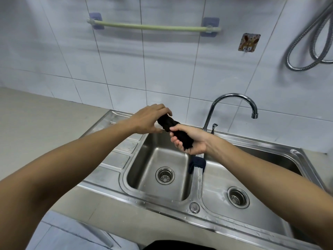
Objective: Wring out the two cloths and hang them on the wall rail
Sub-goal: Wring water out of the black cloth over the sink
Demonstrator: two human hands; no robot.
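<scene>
I grip the black cloth (168, 124) twisted between both hands, left hand (150, 118) far end, right hand (189, 141) near end, over the left basin (144, 166); rail (153, 27) is straight above, second cloth (197, 164) on the divider

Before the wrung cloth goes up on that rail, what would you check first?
1. Both hands grip the black cloth: left hand on one end, right hand on the other. Ok.
2. Cloth twisted tight over the left basin, so drips land in the sink. Ok.
3. Cloth wrung dry enough: no drips visible. Cannot tell.
4. Rail bare, with room for two cloths. Ok.
5. Second cloth draped over the divider between the basins, not yet wrung. Not ok.
6. Tap shows no running water. Ok.
</scene>
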